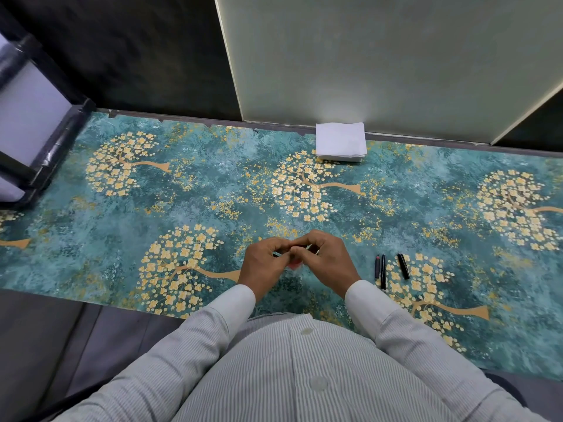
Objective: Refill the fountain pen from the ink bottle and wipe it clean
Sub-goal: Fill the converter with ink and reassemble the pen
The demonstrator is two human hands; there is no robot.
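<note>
L grip [264, 261] & R grip [327, 259] curled together on hidden item, mid-table; pen parts [383, 271] just R.

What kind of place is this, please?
Probably a desk or work cubicle indoors: a table covered with a teal floral sheet, a pale partition panel standing behind it, and a stack of white tissues beside dismantled pen parts.

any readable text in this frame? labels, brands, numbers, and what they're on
None readable.
Pen parts: three dark pieces lying on the cloth to the right of the hands, too small to show any marking.
Stack of white tissues: blank on the face that shows.
Item between the left hand and right hand: mostly hidden, no label shows.
Patterned table cloth: flowering trees only, no lettering.
</note>
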